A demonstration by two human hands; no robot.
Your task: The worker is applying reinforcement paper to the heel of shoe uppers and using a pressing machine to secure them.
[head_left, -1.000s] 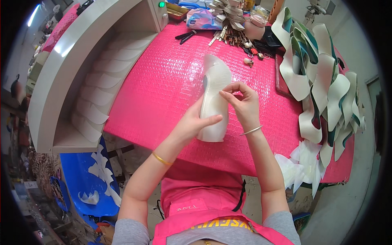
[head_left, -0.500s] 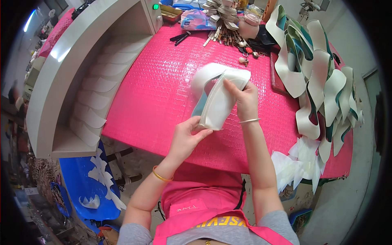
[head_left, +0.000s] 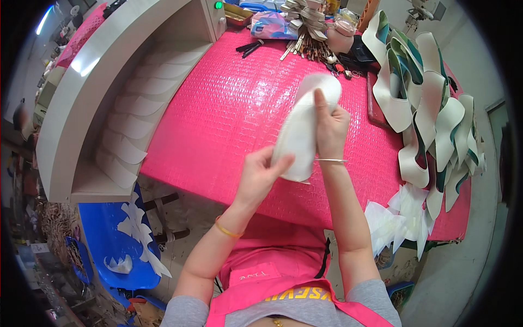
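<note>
Two hands (head_left: 259, 173) (head_left: 332, 131), two bracelets (head_left: 226, 230) (head_left: 331, 160), one held white upper (head_left: 298, 143)

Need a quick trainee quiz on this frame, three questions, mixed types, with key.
1. True or false: the left hand and the right hand both hold the white piece.

2. What lies on the blue chair?
A) a set of keys
B) white scraps
C) a tissue pack

3. Fill in: the silver-coloured bangle is worn on the person's ____ arm.

Key:
1. True
2. B
3. right
</note>
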